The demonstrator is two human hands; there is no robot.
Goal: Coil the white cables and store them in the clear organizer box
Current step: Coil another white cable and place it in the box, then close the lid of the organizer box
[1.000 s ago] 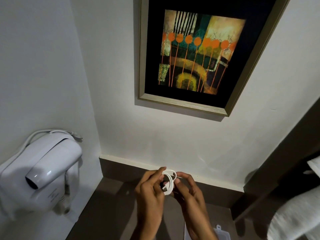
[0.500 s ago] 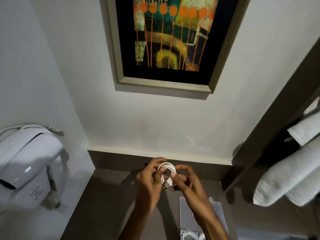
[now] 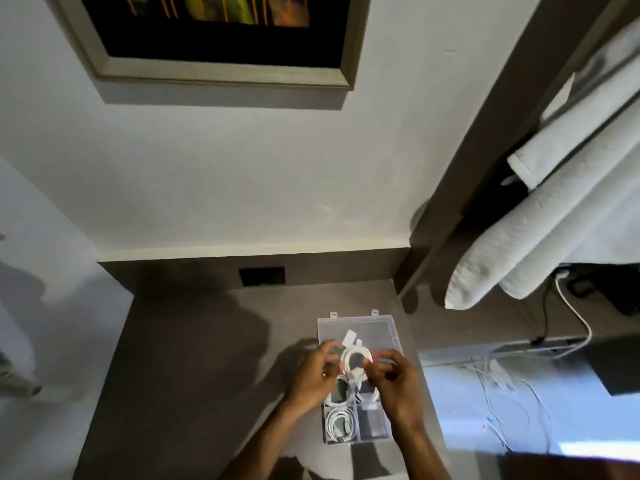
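Note:
A coiled white cable (image 3: 356,358) is pinched between my left hand (image 3: 313,379) and my right hand (image 3: 398,382), just above the clear organizer box (image 3: 375,427). The box stands on a dark counter with its lid (image 3: 367,329) folded open away from me. Another coiled white cable (image 3: 339,426) lies in the box's near-left compartment, and more white cable shows in the compartments under my hands. A small white plug (image 3: 349,337) lies on the open lid.
The dark counter (image 3: 194,368) runs left to a white wall. A black wall socket (image 3: 262,276) sits at the back. White rolled towels (image 3: 526,237) hang at right. Loose white cables (image 3: 498,382) lie on the floor to the right. A framed picture (image 3: 221,36) hangs above.
My view has tipped downward, bringing the whole organizer box into sight. My hands have come down with the coil to just over the box. The hair dryer on the left has left the view.

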